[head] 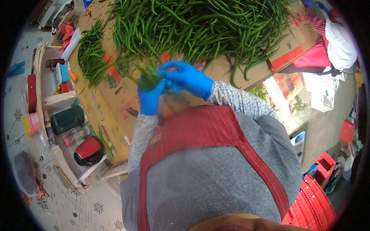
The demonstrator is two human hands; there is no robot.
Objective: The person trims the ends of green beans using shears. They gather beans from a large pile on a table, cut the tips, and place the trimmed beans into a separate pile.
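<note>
My left hand (150,98), in a blue glove, is closed around a small bunch of green chili peppers (149,79), blurred by motion. My right hand (190,79), gloved the same way, meets the bunch from the right with bent fingers. Whether those fingers grip anything is hidden by blur and overlap. Beyond both hands spreads a large heap of long green chili peppers (188,31). A smaller pile of peppers (91,55) lies to the left, tips roughly lined up. Close to my left wrist, a dark pointed metal blade (132,112) rests on the cardboard.
Cardboard (115,101) with red print covers the table. Along its left side, a tray (47,101) holds a dark green cylinder (68,119) and a red-and-black rounded object (89,150). Orange-handled scissors (89,10) lie at the far left. Red stacked crates (312,202) stand behind right.
</note>
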